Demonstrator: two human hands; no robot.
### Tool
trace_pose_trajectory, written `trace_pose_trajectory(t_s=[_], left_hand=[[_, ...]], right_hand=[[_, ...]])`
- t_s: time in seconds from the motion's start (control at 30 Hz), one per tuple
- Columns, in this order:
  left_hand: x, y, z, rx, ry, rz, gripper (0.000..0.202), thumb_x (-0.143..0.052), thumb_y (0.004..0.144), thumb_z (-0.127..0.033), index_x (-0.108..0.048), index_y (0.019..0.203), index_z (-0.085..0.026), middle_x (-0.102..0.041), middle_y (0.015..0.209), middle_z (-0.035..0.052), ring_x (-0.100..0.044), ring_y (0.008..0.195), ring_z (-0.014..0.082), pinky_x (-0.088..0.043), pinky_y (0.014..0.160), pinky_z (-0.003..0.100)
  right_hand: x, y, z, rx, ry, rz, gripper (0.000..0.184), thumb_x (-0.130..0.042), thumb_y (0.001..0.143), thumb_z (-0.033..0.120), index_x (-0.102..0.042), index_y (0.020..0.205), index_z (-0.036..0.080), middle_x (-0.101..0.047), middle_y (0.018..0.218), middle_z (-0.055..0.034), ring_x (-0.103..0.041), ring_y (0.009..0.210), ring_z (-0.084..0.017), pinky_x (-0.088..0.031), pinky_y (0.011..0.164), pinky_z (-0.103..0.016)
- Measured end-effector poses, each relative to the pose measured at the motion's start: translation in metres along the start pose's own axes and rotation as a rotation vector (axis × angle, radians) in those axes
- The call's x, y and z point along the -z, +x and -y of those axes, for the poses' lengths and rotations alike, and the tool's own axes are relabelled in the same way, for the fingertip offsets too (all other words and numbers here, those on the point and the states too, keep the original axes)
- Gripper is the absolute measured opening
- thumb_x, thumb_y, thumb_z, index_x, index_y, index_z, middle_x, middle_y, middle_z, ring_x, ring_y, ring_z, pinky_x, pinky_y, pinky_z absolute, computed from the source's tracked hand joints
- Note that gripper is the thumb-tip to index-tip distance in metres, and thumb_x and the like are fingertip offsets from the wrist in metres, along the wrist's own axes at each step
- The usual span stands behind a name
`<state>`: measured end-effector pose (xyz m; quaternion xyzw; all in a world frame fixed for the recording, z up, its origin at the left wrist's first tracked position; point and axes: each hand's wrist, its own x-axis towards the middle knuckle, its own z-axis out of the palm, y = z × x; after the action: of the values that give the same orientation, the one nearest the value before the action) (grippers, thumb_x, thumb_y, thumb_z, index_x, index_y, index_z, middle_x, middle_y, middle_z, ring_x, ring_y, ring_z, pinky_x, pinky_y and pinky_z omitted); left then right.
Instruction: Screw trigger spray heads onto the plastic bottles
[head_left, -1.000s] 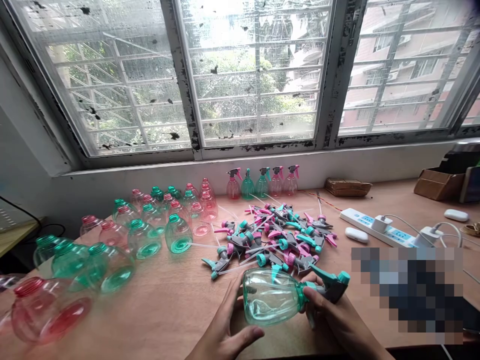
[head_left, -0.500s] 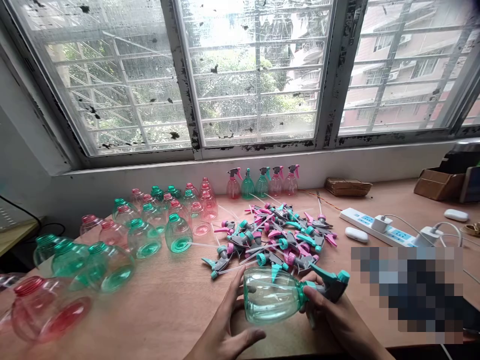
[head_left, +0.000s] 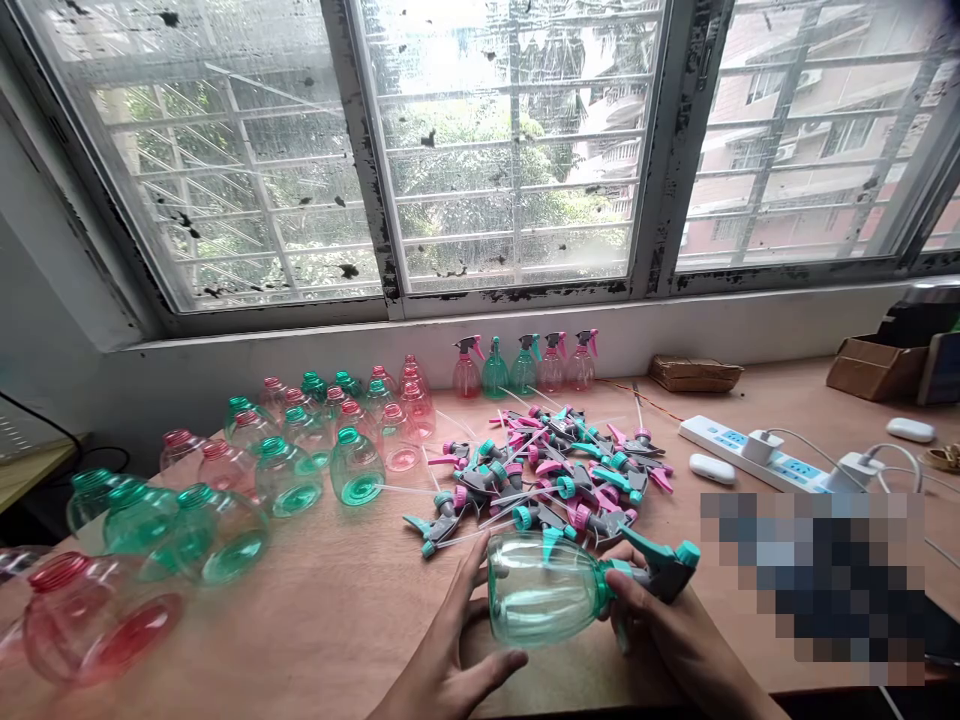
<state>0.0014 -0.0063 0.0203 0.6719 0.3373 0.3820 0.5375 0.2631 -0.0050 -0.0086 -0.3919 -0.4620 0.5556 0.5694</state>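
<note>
A clear green spray bottle [head_left: 541,590] lies on its side above the table's front edge, its base to the left. My right hand [head_left: 652,615] is closed around its green collar, thumb on top, below the grey and teal trigger head [head_left: 664,570]. My left hand [head_left: 465,630] is at the base, thumb and fingers spread; the thumb is clear of the bottle, while the fingertips reach behind its base. Whether they touch it I cannot tell. Just beyond lies a pile of loose trigger heads [head_left: 551,470], grey with pink or teal parts and thin tubes.
Several open red and green bottles, among them a green bottle [head_left: 358,468], stand at the left. Upright by the wall is a row with spray heads fitted, including a pink one [head_left: 466,372]. A power strip [head_left: 720,440], white cases and a cardboard box [head_left: 874,368] lie right.
The bottle and both hands stay almost in place. The left thumb has shifted very slightly.
</note>
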Motion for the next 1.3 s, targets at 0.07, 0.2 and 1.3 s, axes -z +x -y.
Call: trace_pose_trajectory(t_s=[0.07,0.2,1.3], left_hand=[[0.001,0.000,0.001,0.001,0.021,0.010,0.089,-0.073,0.090,-0.039,-0.017,0.159,-0.039,-0.033,0.165,0.0034,-0.015,0.156,0.0325,-0.028,0.124,0.044],[-0.001,0.001,-0.002,-0.001,0.020,0.015,0.096,-0.077,0.086,-0.042,-0.016,0.160,-0.034,-0.028,0.167,0.0071,-0.019,0.154,0.0347,-0.027,0.124,0.047],[0.001,0.002,0.007,-0.042,0.097,0.045,0.087,-0.073,0.086,-0.017,-0.020,0.151,-0.041,-0.032,0.165,0.0054,-0.030,0.151,0.0329,-0.035,0.120,0.049]], right_hand=[[0.000,0.000,-0.001,0.002,0.003,0.006,0.036,-0.075,0.085,0.053,-0.064,0.088,0.018,-0.072,0.063,-0.0011,-0.057,0.041,-0.013,-0.038,0.044,-0.023],[0.000,-0.001,-0.002,-0.004,0.003,0.006,0.037,-0.076,0.084,0.053,-0.064,0.088,0.018,-0.072,0.062,-0.0014,-0.058,0.042,-0.013,-0.041,0.045,-0.025],[0.032,-0.010,0.034,0.209,-0.651,0.167,0.043,-0.050,0.096,0.058,-0.068,0.123,0.029,-0.072,0.120,-0.0089,-0.059,0.121,-0.037,-0.049,0.100,-0.047]])
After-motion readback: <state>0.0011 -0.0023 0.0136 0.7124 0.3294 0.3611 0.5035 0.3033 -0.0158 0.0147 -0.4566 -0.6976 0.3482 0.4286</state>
